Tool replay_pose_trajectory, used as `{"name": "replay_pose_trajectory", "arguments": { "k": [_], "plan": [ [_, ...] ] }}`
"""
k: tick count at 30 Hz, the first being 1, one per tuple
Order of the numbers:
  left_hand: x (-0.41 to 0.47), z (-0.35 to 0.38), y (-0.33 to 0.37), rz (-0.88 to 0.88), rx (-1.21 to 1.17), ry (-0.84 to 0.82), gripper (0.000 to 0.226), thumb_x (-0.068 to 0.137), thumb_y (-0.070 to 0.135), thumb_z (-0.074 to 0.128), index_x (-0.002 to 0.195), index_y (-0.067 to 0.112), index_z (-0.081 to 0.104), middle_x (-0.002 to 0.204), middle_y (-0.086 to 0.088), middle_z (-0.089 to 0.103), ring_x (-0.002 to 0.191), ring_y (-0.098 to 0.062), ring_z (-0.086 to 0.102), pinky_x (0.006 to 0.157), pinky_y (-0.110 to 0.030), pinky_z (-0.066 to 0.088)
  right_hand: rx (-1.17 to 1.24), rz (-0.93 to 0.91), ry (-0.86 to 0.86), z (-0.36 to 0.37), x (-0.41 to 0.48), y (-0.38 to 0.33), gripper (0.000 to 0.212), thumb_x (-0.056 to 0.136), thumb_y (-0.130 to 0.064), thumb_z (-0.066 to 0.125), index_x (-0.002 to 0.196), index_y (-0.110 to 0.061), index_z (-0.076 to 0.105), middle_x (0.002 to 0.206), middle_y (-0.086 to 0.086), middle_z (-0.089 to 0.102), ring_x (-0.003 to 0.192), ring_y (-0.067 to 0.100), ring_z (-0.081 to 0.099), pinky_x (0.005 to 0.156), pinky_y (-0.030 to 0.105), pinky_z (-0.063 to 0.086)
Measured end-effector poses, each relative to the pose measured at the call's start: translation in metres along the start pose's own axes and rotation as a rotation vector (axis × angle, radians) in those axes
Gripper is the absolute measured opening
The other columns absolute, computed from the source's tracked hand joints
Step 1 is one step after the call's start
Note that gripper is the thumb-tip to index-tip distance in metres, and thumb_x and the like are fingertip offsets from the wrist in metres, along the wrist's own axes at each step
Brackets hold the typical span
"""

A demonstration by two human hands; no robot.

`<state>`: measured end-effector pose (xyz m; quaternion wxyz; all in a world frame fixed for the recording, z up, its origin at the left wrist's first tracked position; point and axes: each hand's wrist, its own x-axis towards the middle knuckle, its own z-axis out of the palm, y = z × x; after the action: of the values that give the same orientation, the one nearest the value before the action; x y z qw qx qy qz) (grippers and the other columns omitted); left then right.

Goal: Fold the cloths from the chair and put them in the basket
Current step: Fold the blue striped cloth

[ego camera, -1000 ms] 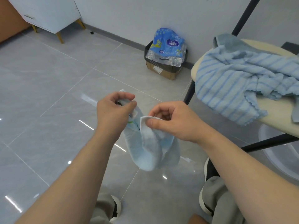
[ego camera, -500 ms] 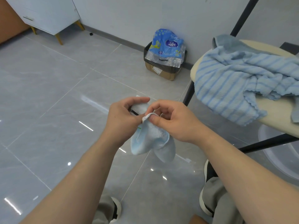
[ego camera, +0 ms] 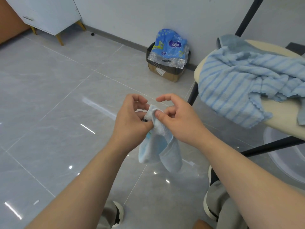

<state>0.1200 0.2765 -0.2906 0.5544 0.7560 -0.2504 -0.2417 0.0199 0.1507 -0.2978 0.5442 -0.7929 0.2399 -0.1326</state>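
A small light blue cloth (ego camera: 162, 149) hangs folded over in front of me, above the floor. My left hand (ego camera: 132, 119) and my right hand (ego camera: 178, 119) pinch its top edges together, side by side and touching. Its two halves dangle below my fingers. To the right, a blue striped cloth (ego camera: 244, 83) lies crumpled on the cream seat of the chair (ego camera: 283, 119). A darker blue cloth (ego camera: 231, 42) shows at the seat's back edge. A pale round basin (ego camera: 283, 156) sits on the floor under the chair; whether it is the basket I cannot tell.
A cardboard box (ego camera: 165, 72) lined with a black bag and stuffed with blue plastic wrapping stands against the wall. A white cabinet (ego camera: 44, 15) on wooden legs is at the far left. Grey glossy tiles cover the floor. My shoes (ego camera: 118, 212) show at the bottom.
My hands have come together, closing the cloth's top edges into one pinch. The cloth now hangs doubled over and narrower than a second ago.
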Motion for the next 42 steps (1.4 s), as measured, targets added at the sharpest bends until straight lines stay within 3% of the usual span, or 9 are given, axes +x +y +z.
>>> {"name": "replay_pose_trajectory", "arguments": {
  "k": [6, 10, 17, 20, 24, 27, 34, 39, 42],
  "plan": [
    [0.0, 0.003, 0.0, -0.009, -0.012, 0.012, 0.041, 0.078, -0.005, 0.073, 0.098, 0.02, 0.046, 0.091, -0.002, 0.067, 0.068, -0.026, 0.069, 0.063, -0.038, 0.053, -0.053, 0.049, -0.031, 0.0, 0.0, 0.003, 0.014, 0.097, -0.035, 0.062, 0.11, -0.033, 0.06, 0.051, -0.008, 0.054, 0.051, 0.002, 0.049, 0.054, 0.011, 0.036],
    [0.0, 0.002, -0.002, -0.021, -0.031, 0.004, 0.042, 0.078, -0.007, 0.072, 0.097, 0.018, 0.044, 0.089, -0.002, 0.071, 0.073, -0.027, 0.072, 0.071, -0.048, 0.057, -0.071, 0.079, -0.043, 0.0, 0.0, 0.002, 0.007, 0.096, -0.038, 0.062, 0.1, -0.033, 0.06, 0.051, -0.01, 0.056, 0.053, 0.002, 0.051, 0.057, 0.018, 0.04],
    [0.0, 0.005, -0.005, -0.003, 0.017, 0.013, 0.043, 0.076, -0.005, 0.074, 0.092, 0.019, 0.042, 0.086, 0.001, 0.074, 0.074, -0.018, 0.073, 0.069, -0.039, 0.056, -0.096, 0.104, -0.032, -0.001, 0.0, -0.002, 0.016, 0.093, -0.042, 0.063, 0.091, -0.029, 0.055, 0.067, 0.0, 0.069, 0.068, 0.011, 0.063, 0.061, 0.023, 0.047],
    [0.003, 0.003, -0.009, -0.016, 0.026, -0.008, 0.041, 0.076, -0.003, 0.075, 0.092, 0.018, 0.043, 0.088, 0.001, 0.072, 0.071, -0.015, 0.072, 0.061, -0.027, 0.053, -0.12, 0.055, -0.047, -0.002, -0.001, -0.003, 0.011, 0.096, -0.038, 0.061, 0.093, -0.029, 0.054, 0.07, 0.004, 0.069, 0.07, 0.016, 0.064, 0.062, 0.024, 0.051],
    [0.01, -0.004, -0.021, 0.014, 0.328, -0.033, 0.028, 0.075, 0.004, 0.071, 0.088, 0.021, 0.053, 0.08, 0.006, 0.067, 0.065, -0.008, 0.066, 0.056, -0.017, 0.046, -0.156, -0.056, -0.031, -0.005, -0.001, -0.004, 0.006, 0.097, -0.032, 0.06, 0.095, -0.028, 0.056, 0.07, 0.0, 0.067, 0.065, 0.009, 0.058, 0.058, 0.017, 0.044],
    [0.014, -0.01, -0.034, 0.091, 0.641, -0.094, 0.023, 0.073, 0.0, 0.059, 0.08, 0.021, 0.054, 0.07, 0.007, 0.058, 0.067, -0.017, 0.056, 0.051, -0.023, 0.04, -0.151, -0.08, -0.01, -0.006, -0.001, -0.003, 0.006, 0.097, -0.031, 0.061, 0.096, -0.026, 0.057, 0.072, -0.006, 0.065, 0.067, 0.006, 0.056, 0.06, 0.018, 0.044],
    [0.025, -0.028, -0.053, -0.202, 0.867, 0.035, 0.022, 0.068, 0.001, 0.044, 0.068, 0.02, 0.055, 0.076, -0.001, 0.061, 0.072, -0.027, 0.058, 0.055, -0.026, 0.037, -0.115, -0.036, 0.181, -0.013, 0.009, 0.012, 0.012, 0.097, -0.033, 0.06, 0.089, -0.026, 0.054, 0.064, -0.006, 0.058, 0.058, 0.006, 0.048, 0.062, 0.026, 0.039],
    [0.028, -0.033, -0.057, -0.28, 0.839, 0.104, 0.021, 0.07, 0.003, 0.044, 0.073, 0.017, 0.059, 0.079, -0.004, 0.063, 0.075, -0.03, 0.059, 0.057, -0.028, 0.038, -0.165, -0.064, 0.171, -0.017, 0.008, 0.01, 0.012, 0.097, -0.033, 0.061, 0.092, -0.023, 0.056, 0.066, -0.005, 0.06, 0.061, 0.009, 0.051, 0.063, 0.028, 0.042],
    [0.033, -0.03, -0.058, -0.339, 0.618, 0.156, 0.02, 0.072, 0.0, 0.04, 0.072, 0.014, 0.054, 0.077, -0.007, 0.061, 0.072, -0.031, 0.065, 0.054, -0.03, 0.044, -0.187, -0.064, 0.198, -0.018, 0.007, 0.008, 0.012, 0.098, -0.033, 0.059, 0.092, -0.024, 0.054, 0.064, -0.007, 0.057, 0.062, 0.011, 0.051, 0.063, 0.03, 0.043]
  ]
}}
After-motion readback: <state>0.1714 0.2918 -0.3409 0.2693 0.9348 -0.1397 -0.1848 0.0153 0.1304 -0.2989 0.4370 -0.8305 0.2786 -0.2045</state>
